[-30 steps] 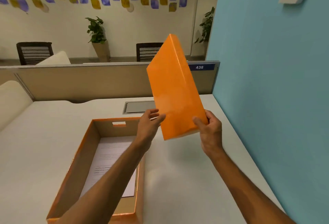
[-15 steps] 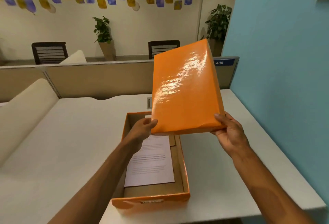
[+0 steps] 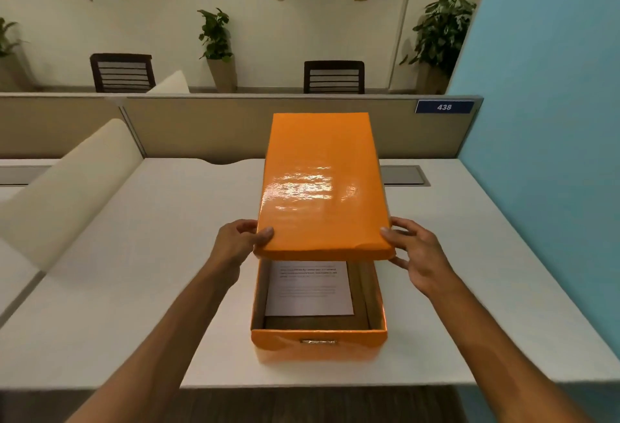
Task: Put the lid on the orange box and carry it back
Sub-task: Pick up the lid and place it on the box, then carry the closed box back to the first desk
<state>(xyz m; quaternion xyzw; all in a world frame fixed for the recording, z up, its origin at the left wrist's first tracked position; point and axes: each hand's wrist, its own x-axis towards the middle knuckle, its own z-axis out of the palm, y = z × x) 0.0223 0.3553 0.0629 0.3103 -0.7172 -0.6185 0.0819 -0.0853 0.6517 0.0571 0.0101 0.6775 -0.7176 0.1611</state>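
Head view: the orange box (image 3: 318, 338) sits on the desk (image 3: 134, 271) at its near edge, open, a printed sheet (image 3: 308, 291) inside. Above the box hangs the orange lid (image 3: 322, 184), covering its far part. The left hand (image 3: 240, 244) and right hand (image 3: 416, 254) pinch the lid's near corners.
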